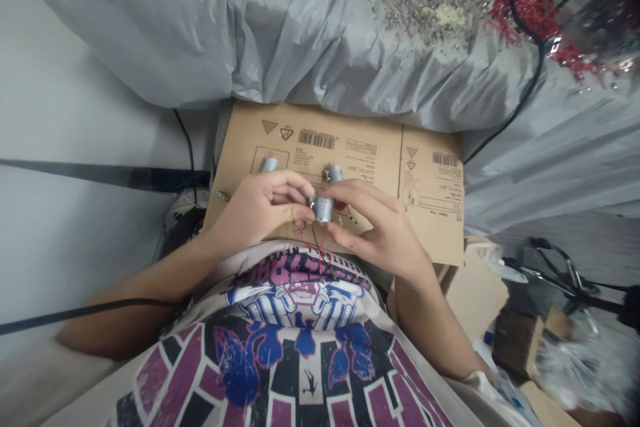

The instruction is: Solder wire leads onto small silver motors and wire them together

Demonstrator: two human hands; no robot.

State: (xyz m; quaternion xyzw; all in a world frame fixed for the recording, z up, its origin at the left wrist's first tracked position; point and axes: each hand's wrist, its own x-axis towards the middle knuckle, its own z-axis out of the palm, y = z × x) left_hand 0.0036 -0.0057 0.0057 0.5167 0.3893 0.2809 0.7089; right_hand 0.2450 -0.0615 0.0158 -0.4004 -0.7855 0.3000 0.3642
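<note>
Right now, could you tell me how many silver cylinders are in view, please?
3: one silver cylinder between the left hand and right hand, a second cylinder just beyond it on the cardboard, a third cylinder beyond the left hand. More may be hidden.

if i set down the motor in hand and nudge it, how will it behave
The motor would likely roll, given its round shape. Its grey, metallic look suggests it is stiff and perhaps heavy for its size. The thin red wires beside it look floppy and might snag.
</note>
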